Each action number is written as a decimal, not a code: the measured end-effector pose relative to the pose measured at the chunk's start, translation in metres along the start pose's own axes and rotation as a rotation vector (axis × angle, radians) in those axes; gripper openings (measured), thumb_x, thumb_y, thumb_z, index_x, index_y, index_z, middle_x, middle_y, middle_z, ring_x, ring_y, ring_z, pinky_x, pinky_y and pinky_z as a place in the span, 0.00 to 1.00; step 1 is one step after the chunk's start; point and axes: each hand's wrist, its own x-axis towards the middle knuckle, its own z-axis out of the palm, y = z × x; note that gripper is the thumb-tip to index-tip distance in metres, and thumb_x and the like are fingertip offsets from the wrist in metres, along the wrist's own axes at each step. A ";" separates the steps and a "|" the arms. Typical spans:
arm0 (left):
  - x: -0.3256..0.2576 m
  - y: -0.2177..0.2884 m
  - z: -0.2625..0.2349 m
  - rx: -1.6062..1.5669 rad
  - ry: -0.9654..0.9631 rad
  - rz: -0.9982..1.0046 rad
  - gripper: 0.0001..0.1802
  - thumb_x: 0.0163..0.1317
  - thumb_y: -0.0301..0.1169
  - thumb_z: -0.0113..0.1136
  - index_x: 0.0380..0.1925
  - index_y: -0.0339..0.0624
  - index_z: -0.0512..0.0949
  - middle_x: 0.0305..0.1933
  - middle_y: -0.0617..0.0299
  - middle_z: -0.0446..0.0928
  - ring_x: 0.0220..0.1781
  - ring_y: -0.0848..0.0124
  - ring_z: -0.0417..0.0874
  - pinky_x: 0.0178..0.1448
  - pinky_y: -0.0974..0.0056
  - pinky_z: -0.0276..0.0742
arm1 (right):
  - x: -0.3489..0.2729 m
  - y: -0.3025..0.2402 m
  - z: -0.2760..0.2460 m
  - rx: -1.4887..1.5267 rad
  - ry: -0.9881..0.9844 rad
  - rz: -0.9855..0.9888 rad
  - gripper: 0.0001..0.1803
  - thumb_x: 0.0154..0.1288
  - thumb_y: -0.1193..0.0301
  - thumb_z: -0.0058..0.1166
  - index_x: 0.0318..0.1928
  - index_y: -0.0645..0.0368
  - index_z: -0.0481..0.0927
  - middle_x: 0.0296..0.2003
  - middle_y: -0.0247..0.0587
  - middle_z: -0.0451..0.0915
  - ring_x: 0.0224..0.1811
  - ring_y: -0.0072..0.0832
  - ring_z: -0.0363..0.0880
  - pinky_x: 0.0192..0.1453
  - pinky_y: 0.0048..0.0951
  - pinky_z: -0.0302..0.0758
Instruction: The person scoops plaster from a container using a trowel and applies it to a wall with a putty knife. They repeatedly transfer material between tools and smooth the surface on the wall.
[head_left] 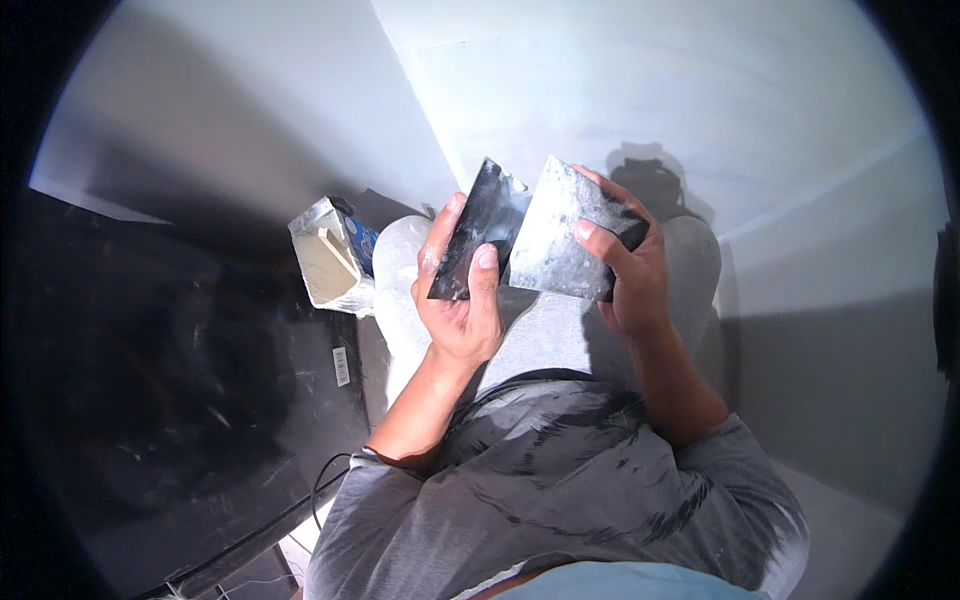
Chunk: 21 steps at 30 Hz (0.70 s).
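My left hand [458, 290] is closed round a dark flat metal putty scraper [478, 235], thumb over its face. A dab of white paste sits at that blade's upper right corner. My right hand [632, 262] grips a second putty scraper [555, 235], its face smeared pale grey and white. Both blades are tilted and held above my lap, edges close together; whether they touch I cannot tell. To the left of my knee stands an open container [330, 262] with white paste and a pale strip inside.
Pale walls [640, 90] meet in a corner ahead, close beyond my knees. At left lies a large black panel [180, 370] with white scuffs and a small label. A thin dark cable [318, 490] hangs by my left elbow. My shadow falls on the wall.
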 end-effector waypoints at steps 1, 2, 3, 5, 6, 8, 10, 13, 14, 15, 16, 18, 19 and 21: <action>0.002 0.003 -0.001 0.102 -0.025 0.078 0.25 0.74 0.29 0.56 0.66 0.25 0.68 0.65 0.45 0.74 0.63 0.62 0.77 0.69 0.59 0.70 | 0.001 0.002 -0.003 -0.022 -0.007 0.001 0.29 0.61 0.78 0.58 0.64 0.69 0.75 0.51 0.45 0.83 0.51 0.25 0.83 0.59 0.28 0.78; 0.000 0.002 -0.001 0.078 -0.040 0.042 0.25 0.74 0.29 0.56 0.66 0.25 0.68 0.64 0.45 0.74 0.63 0.62 0.77 0.69 0.59 0.70 | 0.001 0.004 -0.004 -0.023 -0.003 0.006 0.29 0.61 0.78 0.59 0.64 0.69 0.75 0.50 0.45 0.83 0.50 0.25 0.83 0.58 0.28 0.79; -0.003 0.001 0.000 0.054 -0.054 0.010 0.25 0.74 0.29 0.56 0.66 0.26 0.69 0.64 0.45 0.75 0.62 0.62 0.78 0.68 0.60 0.70 | 0.001 0.004 -0.003 -0.023 -0.002 0.008 0.29 0.61 0.77 0.59 0.64 0.69 0.75 0.49 0.45 0.83 0.49 0.25 0.83 0.58 0.28 0.79; -0.007 0.003 -0.002 0.032 -0.109 -0.076 0.25 0.75 0.31 0.55 0.67 0.26 0.69 0.63 0.45 0.76 0.61 0.63 0.78 0.68 0.61 0.70 | 0.003 0.007 -0.005 -0.028 -0.012 0.012 0.29 0.60 0.77 0.59 0.64 0.69 0.76 0.49 0.45 0.84 0.49 0.25 0.83 0.57 0.27 0.79; -0.008 0.007 -0.004 0.048 -0.130 -0.113 0.24 0.74 0.29 0.56 0.66 0.27 0.70 0.63 0.43 0.77 0.59 0.63 0.81 0.65 0.62 0.73 | 0.004 0.009 -0.005 -0.032 -0.022 0.012 0.29 0.60 0.77 0.59 0.64 0.69 0.76 0.49 0.45 0.84 0.49 0.25 0.83 0.57 0.27 0.79; -0.011 0.009 -0.006 0.102 -0.153 -0.102 0.23 0.74 0.27 0.56 0.65 0.29 0.72 0.60 0.42 0.80 0.53 0.64 0.85 0.58 0.64 0.77 | 0.004 0.012 -0.007 -0.045 -0.039 0.014 0.29 0.60 0.78 0.59 0.63 0.69 0.76 0.49 0.44 0.84 0.49 0.25 0.83 0.57 0.27 0.79; -0.013 0.008 -0.009 0.136 -0.180 -0.088 0.22 0.74 0.28 0.56 0.66 0.31 0.73 0.59 0.42 0.82 0.50 0.65 0.87 0.53 0.65 0.80 | 0.003 0.012 -0.006 -0.066 -0.050 0.015 0.28 0.60 0.78 0.59 0.63 0.69 0.77 0.49 0.44 0.84 0.49 0.25 0.83 0.57 0.27 0.79; -0.016 0.018 -0.021 0.119 -0.319 -0.247 0.22 0.76 0.32 0.54 0.66 0.34 0.73 0.58 0.42 0.82 0.51 0.65 0.87 0.54 0.63 0.80 | 0.005 0.011 -0.001 -0.028 -0.025 0.003 0.25 0.62 0.76 0.60 0.61 0.67 0.80 0.46 0.42 0.85 0.46 0.23 0.83 0.53 0.25 0.78; -0.017 0.022 -0.025 0.109 -0.407 -0.335 0.22 0.77 0.33 0.52 0.66 0.34 0.73 0.58 0.43 0.82 0.51 0.64 0.87 0.54 0.63 0.80 | 0.005 0.010 0.001 -0.056 -0.027 -0.005 0.25 0.62 0.77 0.60 0.61 0.67 0.80 0.46 0.43 0.85 0.46 0.24 0.83 0.53 0.26 0.79; -0.024 0.020 -0.025 0.119 -0.378 -0.294 0.23 0.77 0.34 0.52 0.65 0.32 0.73 0.59 0.43 0.82 0.52 0.65 0.86 0.55 0.62 0.80 | 0.008 0.006 0.003 -0.080 -0.041 -0.015 0.25 0.62 0.77 0.61 0.61 0.67 0.79 0.47 0.43 0.85 0.46 0.24 0.84 0.53 0.26 0.79; -0.032 0.014 -0.028 0.127 -0.316 -0.294 0.23 0.77 0.34 0.52 0.65 0.32 0.73 0.57 0.44 0.82 0.52 0.65 0.86 0.55 0.62 0.80 | 0.010 0.003 0.002 -0.110 -0.043 -0.023 0.25 0.62 0.78 0.61 0.61 0.67 0.79 0.47 0.44 0.86 0.47 0.25 0.84 0.54 0.26 0.80; -0.042 0.009 -0.040 0.149 -0.186 -0.295 0.23 0.77 0.34 0.52 0.65 0.31 0.73 0.55 0.46 0.83 0.51 0.64 0.86 0.54 0.62 0.80 | 0.016 -0.003 0.001 -0.030 -0.038 -0.037 0.25 0.63 0.78 0.62 0.62 0.66 0.79 0.48 0.44 0.86 0.47 0.25 0.84 0.53 0.27 0.81; -0.045 0.014 -0.044 -0.101 -0.012 -0.523 0.25 0.76 0.36 0.54 0.62 0.24 0.72 0.54 0.48 0.81 0.53 0.62 0.84 0.59 0.61 0.79 | 0.018 -0.004 0.003 0.011 -0.040 -0.042 0.26 0.64 0.78 0.63 0.63 0.66 0.78 0.48 0.45 0.86 0.47 0.25 0.84 0.53 0.27 0.82; -0.037 0.015 -0.054 -0.437 0.154 -0.670 0.26 0.75 0.35 0.55 0.65 0.29 0.65 0.50 0.46 0.82 0.41 0.59 0.89 0.41 0.61 0.88 | 0.019 0.000 0.011 -0.115 -0.047 -0.156 0.25 0.66 0.78 0.62 0.64 0.65 0.77 0.49 0.45 0.86 0.47 0.25 0.85 0.53 0.27 0.83</action>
